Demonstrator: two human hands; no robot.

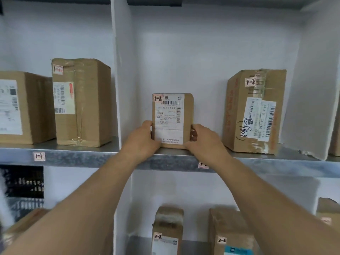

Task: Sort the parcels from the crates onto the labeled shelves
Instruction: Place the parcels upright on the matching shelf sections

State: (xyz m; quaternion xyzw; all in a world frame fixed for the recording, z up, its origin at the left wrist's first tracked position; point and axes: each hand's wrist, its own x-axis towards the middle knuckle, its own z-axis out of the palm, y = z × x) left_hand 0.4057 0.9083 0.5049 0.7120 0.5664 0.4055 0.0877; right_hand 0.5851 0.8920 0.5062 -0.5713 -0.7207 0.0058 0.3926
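A small brown parcel (173, 115) with a white shipping label and a "1-2" tag stands upright on the metal shelf (92, 158), in the middle bay. My left hand (145, 138) grips its lower left edge. Its lower right edge is gripped by my right hand (202, 138). The shelf's "1-2" label (202, 165) is partly hidden behind my right wrist.
A larger "1-2" parcel (255, 111) stands to the right in the same bay. Left of the white divider (121, 70), two boxes (81, 102) fill the bay labeled "1-1" (39, 156). Below stand two "2-2" parcels (167, 230). A dark crate (22, 183) shows at lower left.
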